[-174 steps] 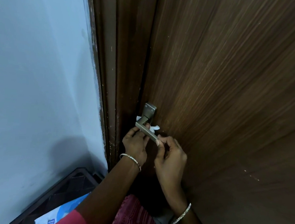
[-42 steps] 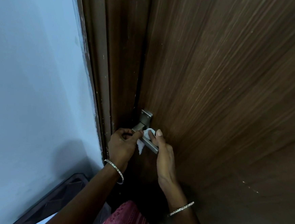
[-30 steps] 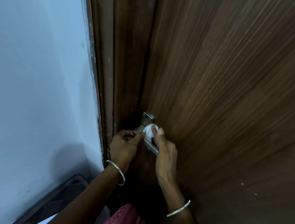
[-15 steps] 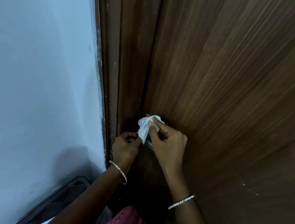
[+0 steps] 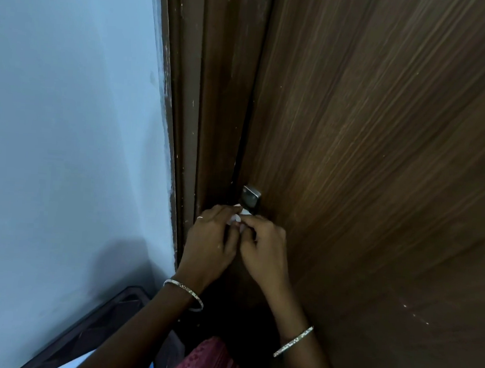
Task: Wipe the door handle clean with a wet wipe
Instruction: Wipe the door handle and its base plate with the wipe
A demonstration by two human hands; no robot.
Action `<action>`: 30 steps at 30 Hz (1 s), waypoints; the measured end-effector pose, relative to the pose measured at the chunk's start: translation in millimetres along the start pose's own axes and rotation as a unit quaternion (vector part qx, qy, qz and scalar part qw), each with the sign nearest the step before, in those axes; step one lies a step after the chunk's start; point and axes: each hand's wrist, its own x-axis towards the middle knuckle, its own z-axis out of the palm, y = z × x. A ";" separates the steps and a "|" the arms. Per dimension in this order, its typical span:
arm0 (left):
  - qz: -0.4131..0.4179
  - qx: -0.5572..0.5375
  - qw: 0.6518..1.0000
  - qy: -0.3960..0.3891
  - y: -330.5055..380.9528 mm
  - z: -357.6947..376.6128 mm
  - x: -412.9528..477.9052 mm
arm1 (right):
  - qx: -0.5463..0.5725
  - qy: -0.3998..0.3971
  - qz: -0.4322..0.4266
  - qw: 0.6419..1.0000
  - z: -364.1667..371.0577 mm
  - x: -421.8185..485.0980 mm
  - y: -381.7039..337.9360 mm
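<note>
The metal door handle (image 5: 250, 196) sits on the dark wooden door (image 5: 382, 165); only its square base plate shows, the lever is hidden under my hands. A small white wet wipe (image 5: 238, 215) peeks out just below the plate, pinched between the fingertips of both hands. My left hand (image 5: 210, 239) is curled over the lever from the left. My right hand (image 5: 262, 249) meets it from the right, fingers closed on the wipe.
The brown door frame (image 5: 199, 122) runs up the left of the door, beside a pale blue wall (image 5: 64, 140). A dark crate (image 5: 102, 326) stands on the floor at the lower left. Red cloth (image 5: 209, 364) shows at the bottom.
The wipe was spread over the top of the handle in my right hand; now it is bunched small between both hands, lower down. My left hand has shifted up to meet the right.
</note>
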 end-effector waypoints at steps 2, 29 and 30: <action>0.002 0.024 1.000 0.005 2.3 4.8 -0.4 | 0.052 -0.035 0.039 0.997 -10.1 0.9 3.0; -0.485 -0.439 0.748 0.115 1.5 24.8 17.6 | 0.044 0.077 0.167 0.982 -19.1 -46.4 19.0; -0.489 -0.456 0.734 0.119 1.4 24.7 15.7 | 0.041 0.076 0.166 0.982 -19.2 -46.8 18.7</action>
